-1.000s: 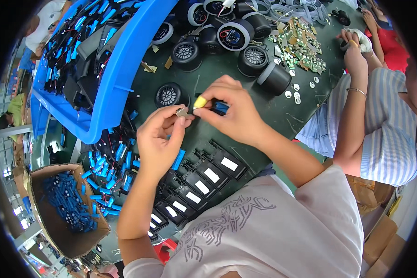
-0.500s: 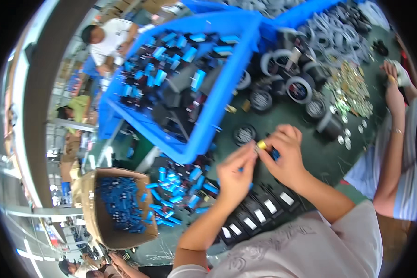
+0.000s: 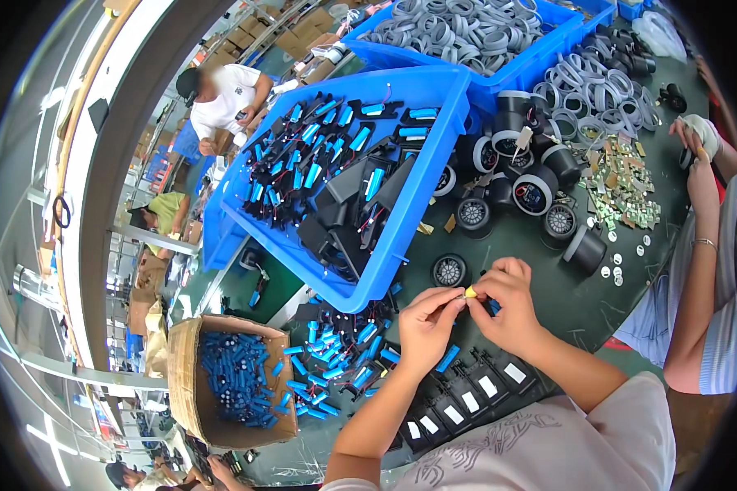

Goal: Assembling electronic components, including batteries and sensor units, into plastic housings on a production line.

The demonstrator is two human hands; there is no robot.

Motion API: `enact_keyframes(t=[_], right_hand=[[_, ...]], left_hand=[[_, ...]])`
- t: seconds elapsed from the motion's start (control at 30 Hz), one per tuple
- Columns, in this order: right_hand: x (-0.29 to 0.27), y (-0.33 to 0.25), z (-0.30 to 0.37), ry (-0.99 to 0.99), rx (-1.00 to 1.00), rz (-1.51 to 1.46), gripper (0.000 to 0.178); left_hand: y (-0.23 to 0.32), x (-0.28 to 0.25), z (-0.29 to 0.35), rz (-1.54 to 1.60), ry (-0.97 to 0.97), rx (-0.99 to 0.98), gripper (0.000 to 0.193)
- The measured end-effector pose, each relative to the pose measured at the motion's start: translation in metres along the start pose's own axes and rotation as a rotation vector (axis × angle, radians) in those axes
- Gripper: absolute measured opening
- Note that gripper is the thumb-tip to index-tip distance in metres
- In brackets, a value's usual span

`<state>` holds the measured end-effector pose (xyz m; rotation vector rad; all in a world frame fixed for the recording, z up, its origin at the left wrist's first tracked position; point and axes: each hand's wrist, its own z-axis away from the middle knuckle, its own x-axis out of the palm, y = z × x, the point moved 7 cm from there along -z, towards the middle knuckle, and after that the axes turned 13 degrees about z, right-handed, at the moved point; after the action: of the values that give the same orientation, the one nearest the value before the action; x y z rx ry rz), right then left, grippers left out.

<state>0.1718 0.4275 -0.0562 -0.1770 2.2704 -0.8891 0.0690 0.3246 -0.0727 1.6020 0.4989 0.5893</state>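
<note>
My left hand (image 3: 426,327) and my right hand (image 3: 509,309) meet over the table, fingertips almost touching. A small yellow piece (image 3: 470,292) is pinched in my right fingers. The left thumb and forefinger are pressed together at its end, and what they hold is too small to make out. Something blue (image 3: 493,307) shows partly under my right hand; the fingers hide most of it. Just beyond the hands lies a round black part (image 3: 449,270) with a spoked face. Nearer me, black flat cases (image 3: 469,401) with white labels lie in a row.
A blue bin (image 3: 409,237) holds black parts with blue cells. Left stands a cardboard box (image 3: 187,380) of blue cylinders, with loose blue cells (image 3: 336,348) beside it. Black cylindrical housings (image 3: 558,164), grey rings (image 3: 598,86) and circuit boards (image 3: 622,184) lie right. A co-worker's hands (image 3: 696,143) are far right.
The view has shifted, so the bin and box sit lower and farther right in the picture. Both hands stay pinched together around the small yellow piece.
</note>
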Motion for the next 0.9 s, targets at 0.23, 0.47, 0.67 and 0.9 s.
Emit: enact_keyframes(t=[0.23,0.47,0.67,0.9], right_hand=[[0.008,0.006,0.015,-0.042,0.108,-0.181,0.025],[0.0,0.009,-0.003,-0.258,0.01,-0.154,0.075],[0.048,0.006,-0.026,-0.54,-0.362,-0.005,0.073],[0.042,0.008,-0.035,-0.487,-0.258,0.035,0.071]], left_hand=[[0.001,0.006,-0.002,-0.078,0.066,0.075,0.017],[0.015,0.01,-0.022,-0.425,-0.262,0.001,0.017],[0.028,0.026,-0.019,-0.539,-0.643,-0.008,0.023],[0.042,0.02,-0.016,-0.539,-0.767,0.061,0.031]])
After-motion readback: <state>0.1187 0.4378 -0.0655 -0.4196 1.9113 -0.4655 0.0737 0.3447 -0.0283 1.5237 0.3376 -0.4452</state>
